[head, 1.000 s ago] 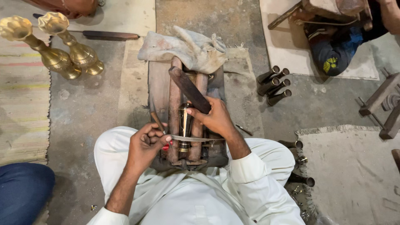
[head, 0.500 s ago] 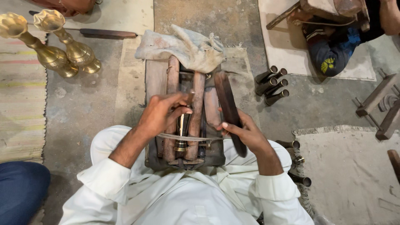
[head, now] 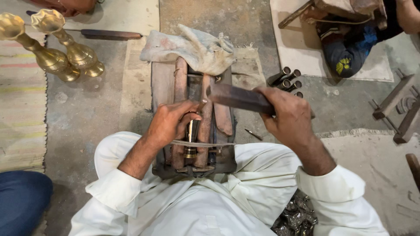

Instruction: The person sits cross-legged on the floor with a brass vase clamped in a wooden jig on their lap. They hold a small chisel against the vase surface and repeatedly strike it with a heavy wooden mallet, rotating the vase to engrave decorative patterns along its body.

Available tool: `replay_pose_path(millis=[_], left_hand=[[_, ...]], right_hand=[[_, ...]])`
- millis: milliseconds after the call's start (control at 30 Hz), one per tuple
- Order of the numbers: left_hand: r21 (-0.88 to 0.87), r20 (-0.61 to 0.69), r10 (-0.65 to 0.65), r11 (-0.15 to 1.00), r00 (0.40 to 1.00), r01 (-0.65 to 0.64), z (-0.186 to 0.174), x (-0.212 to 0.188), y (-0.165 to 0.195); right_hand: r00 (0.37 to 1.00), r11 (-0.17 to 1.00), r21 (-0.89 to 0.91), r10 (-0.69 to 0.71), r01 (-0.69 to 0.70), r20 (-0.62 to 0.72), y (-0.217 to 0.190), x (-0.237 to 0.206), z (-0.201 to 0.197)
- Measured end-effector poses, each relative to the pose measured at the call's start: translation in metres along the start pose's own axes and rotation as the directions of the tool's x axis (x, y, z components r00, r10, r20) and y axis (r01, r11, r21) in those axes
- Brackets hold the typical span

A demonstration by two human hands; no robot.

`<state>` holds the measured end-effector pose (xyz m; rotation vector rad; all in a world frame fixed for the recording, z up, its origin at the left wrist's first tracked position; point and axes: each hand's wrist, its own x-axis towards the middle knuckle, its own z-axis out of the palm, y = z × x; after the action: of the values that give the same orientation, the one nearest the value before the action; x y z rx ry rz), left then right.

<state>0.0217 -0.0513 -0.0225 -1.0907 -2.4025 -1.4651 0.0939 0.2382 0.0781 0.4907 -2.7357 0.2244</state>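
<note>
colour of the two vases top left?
Shiny gold, like polished brass: the two vases lie tipped on the floor. Head view, the only one, shows them clearly.

— How many brass stands point(head: 65, 54) are counted on the floor?

— Two, set side by side. Five dark metal tubes point(head: 288, 82) are seen in a cluster, and one crumpled cloth point(head: 192, 48) is draped over the wooden block point(head: 162, 85).

— And hands?

— Two are counted, with one flat dark bar point(head: 240, 98) held.

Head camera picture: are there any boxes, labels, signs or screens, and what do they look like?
None show: no boxes, signs or screens.
Nearest thing: a yellow patch on dark blue cloth, top right, too small to make out.
</note>
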Motion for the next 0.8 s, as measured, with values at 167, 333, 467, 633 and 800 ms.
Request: replay_pose_path(millis=[167, 333, 467, 633, 800], left_hand=[[-0.059, -0.161, -0.074, 0.996, 0.984, 0.065, 0.011, -0.010, -0.001], [-0.094, -0.243, -0.284, 0.959, 0.927, 0.269, 0.025, -0.022, -0.003], [-0.142, -0.330, -0.293, 0.955, 0.897, 0.259, 0.033, -0.029, -0.002], [-0.259, -0.333, -0.360, 0.924, 0.872, 0.283, 0.037, -0.031, 0.000], [-0.235, -0.355, -0.369, 0.925, 0.859, 0.300, 0.038, -0.034, -0.001]], right_hand=[[0.992, 0.996, -0.049, -0.066, 0.072, 0.110, -0.011, 0.036, -0.020], [0.973, 0.985, -0.136, -0.072, 0.103, 0.218, -0.021, 0.064, -0.023], [0.925, 0.935, -0.318, -0.027, 0.157, 0.378, -0.030, 0.083, -0.021], [0.961, 0.973, -0.163, -0.122, 0.166, 0.247, -0.035, 0.095, -0.023], [0.945, 0.912, -0.260, -0.284, 0.318, 0.162, -0.041, 0.097, -0.016]])
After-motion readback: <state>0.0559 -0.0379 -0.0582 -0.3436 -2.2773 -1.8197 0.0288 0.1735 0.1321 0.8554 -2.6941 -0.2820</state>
